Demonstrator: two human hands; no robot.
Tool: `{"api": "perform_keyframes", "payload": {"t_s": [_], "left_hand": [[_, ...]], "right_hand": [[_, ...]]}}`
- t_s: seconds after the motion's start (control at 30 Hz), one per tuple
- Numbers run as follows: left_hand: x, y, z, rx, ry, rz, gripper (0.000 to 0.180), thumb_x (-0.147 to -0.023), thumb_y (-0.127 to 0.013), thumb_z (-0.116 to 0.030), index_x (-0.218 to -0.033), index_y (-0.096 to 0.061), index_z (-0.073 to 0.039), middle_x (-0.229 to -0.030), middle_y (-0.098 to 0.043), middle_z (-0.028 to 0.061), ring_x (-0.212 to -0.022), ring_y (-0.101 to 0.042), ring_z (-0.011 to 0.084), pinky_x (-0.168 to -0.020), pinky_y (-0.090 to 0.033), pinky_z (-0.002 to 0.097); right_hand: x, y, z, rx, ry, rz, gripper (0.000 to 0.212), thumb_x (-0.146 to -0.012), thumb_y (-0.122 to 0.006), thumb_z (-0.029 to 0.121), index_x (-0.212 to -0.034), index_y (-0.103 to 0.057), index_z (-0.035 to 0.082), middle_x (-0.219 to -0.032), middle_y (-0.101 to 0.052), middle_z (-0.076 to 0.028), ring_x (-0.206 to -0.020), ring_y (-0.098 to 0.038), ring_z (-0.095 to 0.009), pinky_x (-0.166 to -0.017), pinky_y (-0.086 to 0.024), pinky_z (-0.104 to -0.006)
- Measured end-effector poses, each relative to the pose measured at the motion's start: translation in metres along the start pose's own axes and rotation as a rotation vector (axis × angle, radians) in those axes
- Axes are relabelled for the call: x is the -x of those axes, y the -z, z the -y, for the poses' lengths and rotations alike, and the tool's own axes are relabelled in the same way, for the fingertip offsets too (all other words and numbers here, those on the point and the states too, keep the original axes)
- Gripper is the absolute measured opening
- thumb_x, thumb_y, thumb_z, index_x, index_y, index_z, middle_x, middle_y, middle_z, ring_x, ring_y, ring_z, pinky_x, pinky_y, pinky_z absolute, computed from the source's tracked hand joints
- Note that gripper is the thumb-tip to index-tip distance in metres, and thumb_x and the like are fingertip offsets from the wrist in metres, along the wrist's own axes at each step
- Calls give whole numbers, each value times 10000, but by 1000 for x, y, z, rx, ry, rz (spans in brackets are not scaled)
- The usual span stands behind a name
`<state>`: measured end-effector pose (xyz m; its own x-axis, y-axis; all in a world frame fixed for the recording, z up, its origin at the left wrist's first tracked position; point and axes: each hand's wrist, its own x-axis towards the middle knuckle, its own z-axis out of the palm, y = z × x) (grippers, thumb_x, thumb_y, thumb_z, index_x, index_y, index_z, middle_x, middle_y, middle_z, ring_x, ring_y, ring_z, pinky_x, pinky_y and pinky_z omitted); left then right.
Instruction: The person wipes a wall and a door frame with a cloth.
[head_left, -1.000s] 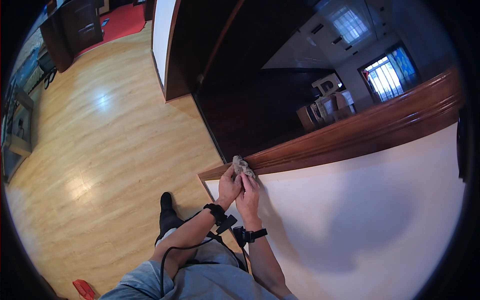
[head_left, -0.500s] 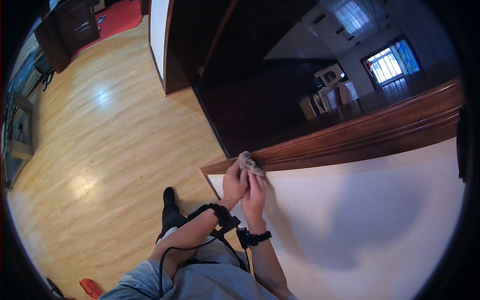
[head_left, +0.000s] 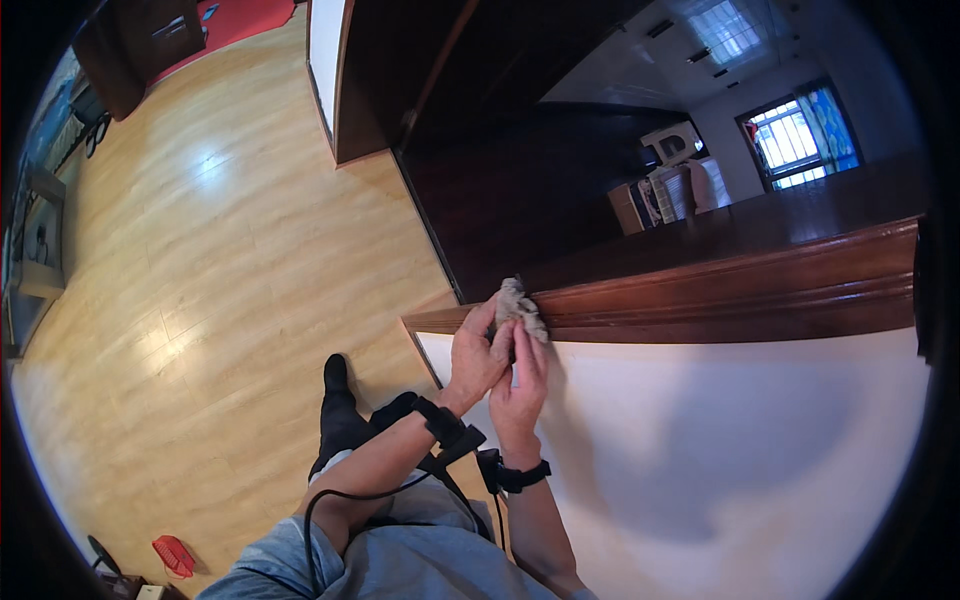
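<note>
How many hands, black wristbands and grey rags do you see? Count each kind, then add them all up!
Left hand and right hand: 2
Black wristbands: 2
Grey rag: 1
Total: 5

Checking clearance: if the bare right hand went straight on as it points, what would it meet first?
The bare right hand would first meet the crumpled grey cloth at its fingertips, then probably the glossy reddish-brown wooden moulding; depth is unclear.
</note>
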<state>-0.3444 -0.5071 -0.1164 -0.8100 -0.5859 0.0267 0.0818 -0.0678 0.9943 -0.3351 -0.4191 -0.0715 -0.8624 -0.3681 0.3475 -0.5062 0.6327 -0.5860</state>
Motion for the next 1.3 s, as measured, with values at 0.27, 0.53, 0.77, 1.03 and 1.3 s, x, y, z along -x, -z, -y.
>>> {"api": "perform_keyframes", "payload": {"t_s": [0.27,0.53,0.77,1.03,1.3], "left_hand": [[6,11,111,-108,369,4,350,-981,-652,-184,-1295,-687,-34,-1043,-783,239,-949,-765,386,-841,-600,447],[6,8,2,83,123,50,440,-998,-662,-107,-1435,-639,-67,-1205,-753,185,-1102,-715,280,-950,-562,365],[16,9,126,-2,315,-19,429,-977,-639,-135,-1396,-654,-48,-1127,-786,215,-1028,-767,380,-898,-598,404],[10,16,114,34,439,76,452,-984,-618,-126,-1430,-631,-49,-1163,-785,200,-1053,-767,303,-924,-586,384],[9,11,98,49,224,37,473,-988,-645,-121,-1457,-618,-61,-1243,-734,227,-1129,-717,389,-979,-562,409]], "right_hand": [[26,-61,-56,15,-157,274,579,-916,-576,-46,-1488,-580,42,-1426,-616,-261,-1318,-573,-457,-1136,-467,-505],[6,-6,-12,57,13,61,507,-968,-642,51,-1470,-603,0,-1445,-627,-220,-1320,-587,-425,-1124,-477,-480],[45,-79,-73,-10,-90,234,563,-929,-712,29,-1476,-580,15,-1442,-610,-229,-1344,-561,-422,-1137,-460,-473],[41,-72,-72,4,-130,286,682,-876,-722,24,-1528,-524,10,-1431,-597,-247,-1342,-543,-446,-1146,-444,-508],[36,-56,-50,-2,-61,207,649,-908,-697,23,-1534,-526,14,-1448,-586,-259,-1334,-552,-461,-1140,-452,-521]]}}
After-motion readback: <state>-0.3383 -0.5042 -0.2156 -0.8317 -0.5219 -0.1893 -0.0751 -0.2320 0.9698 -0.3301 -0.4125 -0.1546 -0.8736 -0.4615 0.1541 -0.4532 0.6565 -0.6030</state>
